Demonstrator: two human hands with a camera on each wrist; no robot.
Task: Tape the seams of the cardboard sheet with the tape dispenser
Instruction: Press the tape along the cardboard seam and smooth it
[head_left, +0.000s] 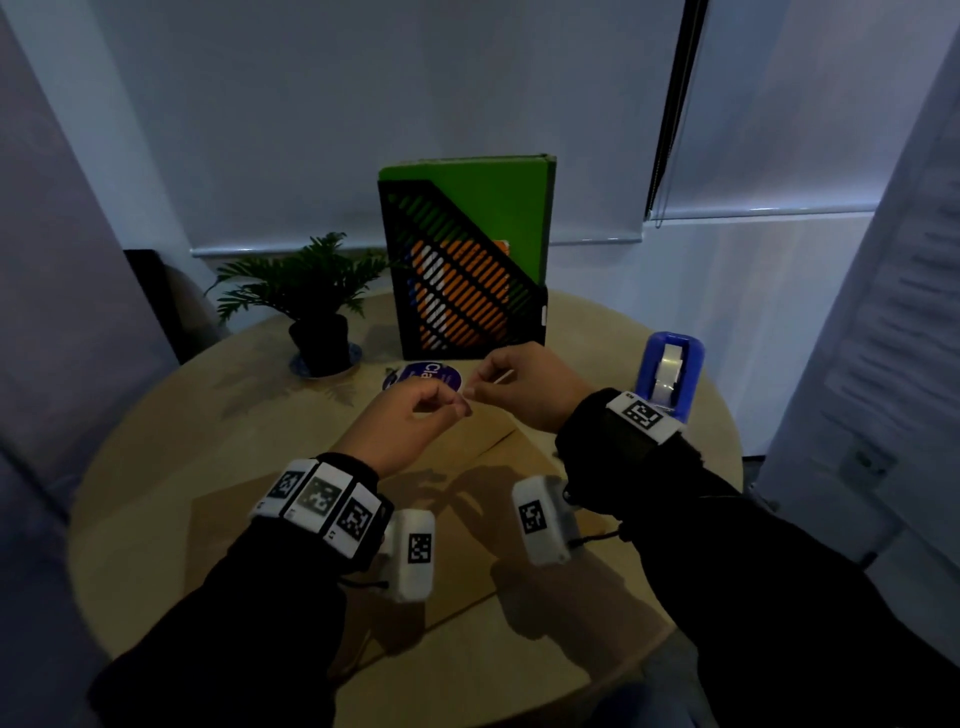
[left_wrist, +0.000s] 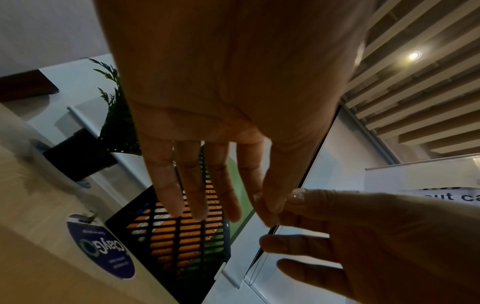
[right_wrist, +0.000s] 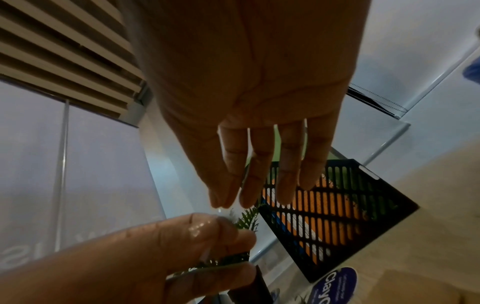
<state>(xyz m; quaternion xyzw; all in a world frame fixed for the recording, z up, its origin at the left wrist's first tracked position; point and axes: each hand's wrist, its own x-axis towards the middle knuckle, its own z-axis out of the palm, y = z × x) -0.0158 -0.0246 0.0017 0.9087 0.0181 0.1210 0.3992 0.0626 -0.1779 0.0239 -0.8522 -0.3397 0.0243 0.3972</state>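
The brown cardboard sheet (head_left: 291, 525) lies flat on the round table, a seam (head_left: 493, 441) running across it under my hands. Both hands are raised above it and meet fingertip to fingertip. My left hand (head_left: 458, 409) and right hand (head_left: 477, 387) each pinch one end of a short strip of clear tape (head_left: 467, 397) between thumb and forefinger. The tape shows as a shiny film (right_wrist: 200, 227) on the left thumb in the right wrist view. My other fingers hang straight (left_wrist: 197, 195). The blue tape dispenser (head_left: 670, 369) stands behind my right wrist.
A black slotted file holder (head_left: 462, 291) with a green folder stands at the table's back. A potted plant (head_left: 317, 312) is at its left, a round blue label (head_left: 426, 375) in front of it. The table edge (head_left: 104, 467) curves round on both sides.
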